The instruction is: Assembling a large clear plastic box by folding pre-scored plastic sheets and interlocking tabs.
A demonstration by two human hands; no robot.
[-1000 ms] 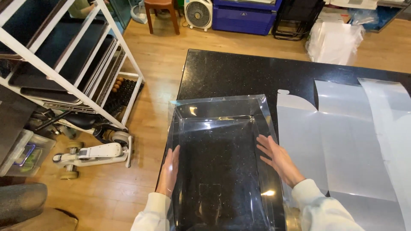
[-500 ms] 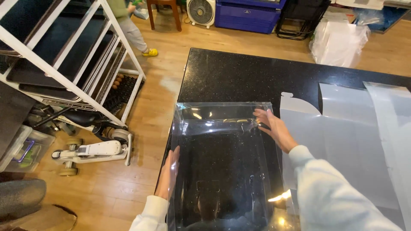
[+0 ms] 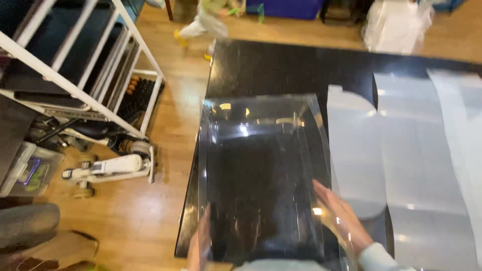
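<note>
**A clear plastic sheet held at its two sides**

The clear plastic sheet lies on the near left part of the black table, with its left and right edges curved upward, so it forms a shallow trough. The left hand presses flat against the near left edge, fingers stretched. The right hand lies open on the near right edge, palm against the plastic. Neither hand closes around it; both only support it from the sides.

The sheet looks thin, light and springy: it bends easily and probably wants to return flat. Its glossy surface seems slippery, and a sharp fold could leave a crease. The side edges, near the middle of their length, seem the best place to hold.

To the right lie white cut sheets. On the left stands a white rack on the wooden floor.
</note>
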